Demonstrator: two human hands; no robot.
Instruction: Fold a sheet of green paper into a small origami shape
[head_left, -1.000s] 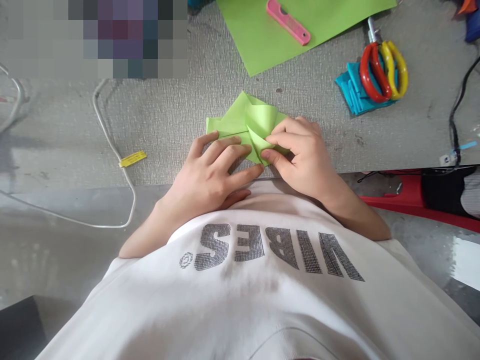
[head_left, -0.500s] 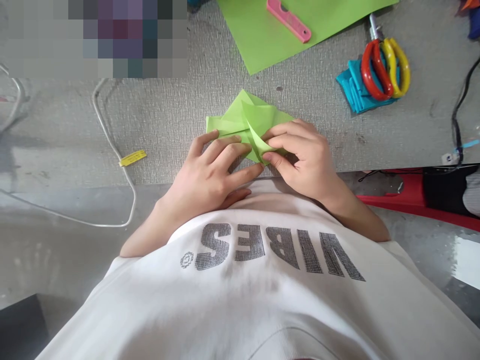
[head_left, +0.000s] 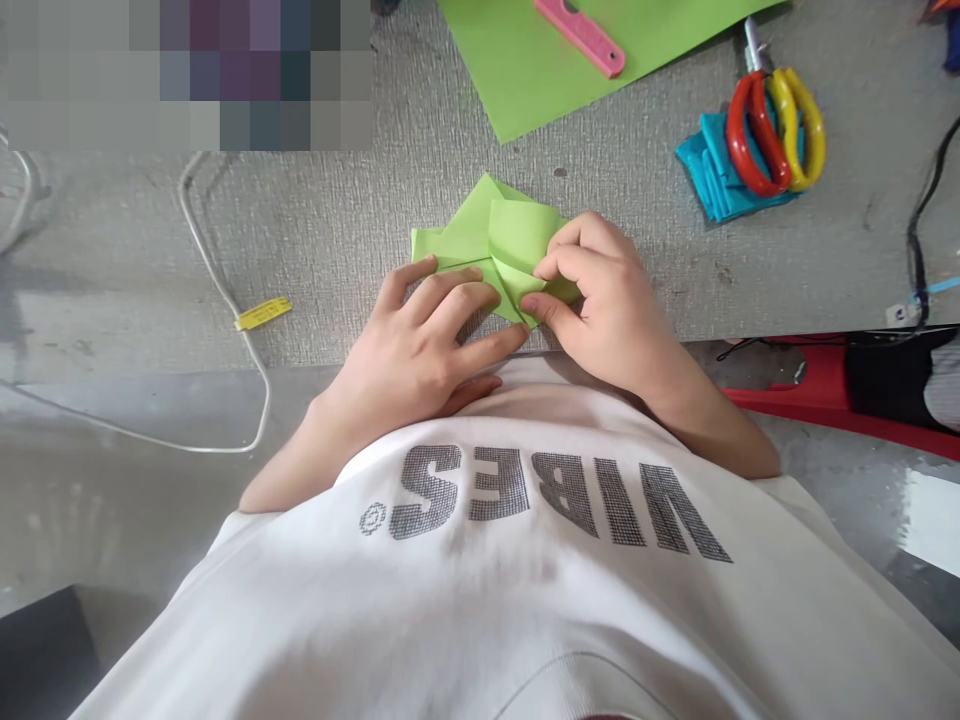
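Note:
A piece of folded green paper (head_left: 472, 215) lies at the table's near edge, with one point facing away from me. My left hand (head_left: 431, 335) rests on its left part, fingers spread and pressing it flat. On the right side, my right hand (head_left: 600, 300) pinches a flap of the same paper between thumb and fingers. That flap opens into a squarish pocket near the middle. My right fingers hide the paper's right corner.
A larger green sheet (head_left: 502, 90) lies farther back with a pink cutter (head_left: 589, 40) on it. Scissors (head_left: 757, 140) with red and yellow handles rest on folded blue material (head_left: 709, 165). A white cable (head_left: 214, 240) with a yellow tag (head_left: 262, 313) runs at left.
My right fingers have shifted slightly away from me, and the raised flap is now spread flatter and wider to the right. My left hand has stayed in place.

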